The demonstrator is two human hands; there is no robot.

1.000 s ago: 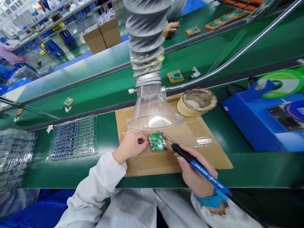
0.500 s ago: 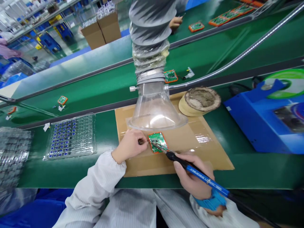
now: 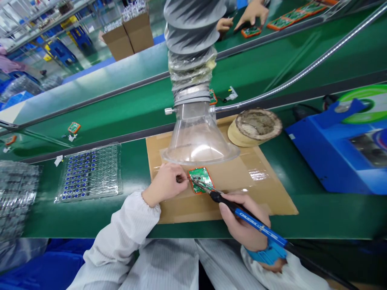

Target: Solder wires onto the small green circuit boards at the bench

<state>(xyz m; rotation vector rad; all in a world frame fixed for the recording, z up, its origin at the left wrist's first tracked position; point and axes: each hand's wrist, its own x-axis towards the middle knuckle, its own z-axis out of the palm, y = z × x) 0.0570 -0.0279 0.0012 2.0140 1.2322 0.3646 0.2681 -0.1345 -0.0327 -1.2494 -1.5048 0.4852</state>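
A green circuit board with an orange edge [image 3: 200, 180] lies on a cardboard sheet [image 3: 232, 189] below the clear fume hood. My right hand [image 3: 246, 221] is closed round a blue and black soldering iron [image 3: 260, 225], whose metal tip reaches the left middle of the board. At the board's left edge my left hand [image 3: 167, 181] is closed in a pinch. Something thin and dark seems to run from its fingertips to the board, too small to name. A blue band sits on my right wrist.
The clear fume hood [image 3: 201, 141] hangs close above the board. A round pot [image 3: 254, 127] and a blue machine [image 3: 332, 149] stand to the right. On the left lies a plastic tray of small blue parts [image 3: 90, 173]. Another person's hand [image 3: 254, 14] is at the far side.
Another person's hand has come in over a board at the far side. The boards on the green belt have shifted left. My hands and the soldering iron stay almost in place.
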